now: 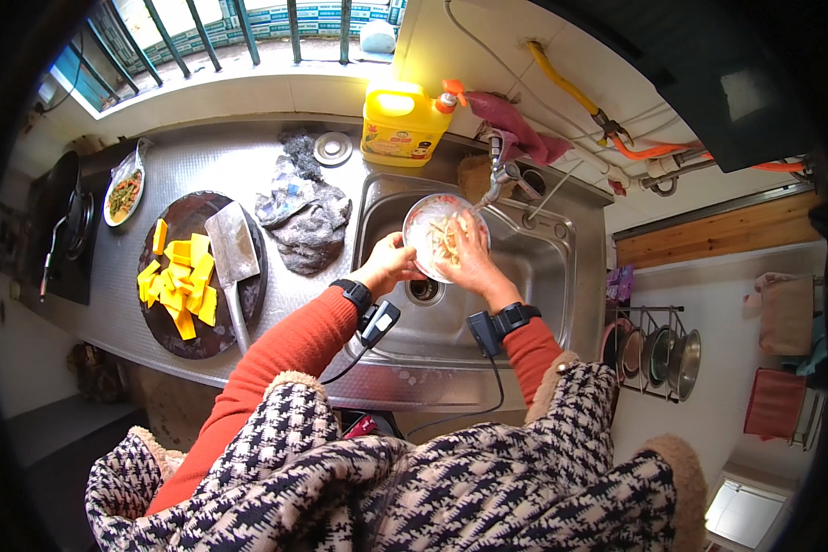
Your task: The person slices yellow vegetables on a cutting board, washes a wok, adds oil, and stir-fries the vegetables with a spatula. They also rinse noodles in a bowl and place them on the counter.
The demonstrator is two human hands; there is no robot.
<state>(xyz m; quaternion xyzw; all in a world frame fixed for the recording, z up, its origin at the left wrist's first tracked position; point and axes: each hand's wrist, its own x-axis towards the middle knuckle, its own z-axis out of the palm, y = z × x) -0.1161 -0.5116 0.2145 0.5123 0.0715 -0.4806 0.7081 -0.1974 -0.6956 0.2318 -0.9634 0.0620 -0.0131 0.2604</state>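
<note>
Over the steel sink (535,294), a white bowl (416,219) with a reddish pattern on its rim holds pale, thin strips (442,241) of food. My left hand (388,264) grips the bowl by its left rim. Inside the bowl, my right hand (474,260) lies on the strips with its fingers stretched out. The faucet (500,184) stands just beyond the bowl's right side. Below the bowl, the sink's drain (424,291) is partly visible.
Left on the counter, a round dark chopping board (161,329) carries yellow-orange slices (182,285) and a cleaver (233,247). A crumpled grey cloth (308,225) lies between board and sink. Behind stand a yellow jug (400,129), a round lid (333,148) and a vegetable plate (124,195).
</note>
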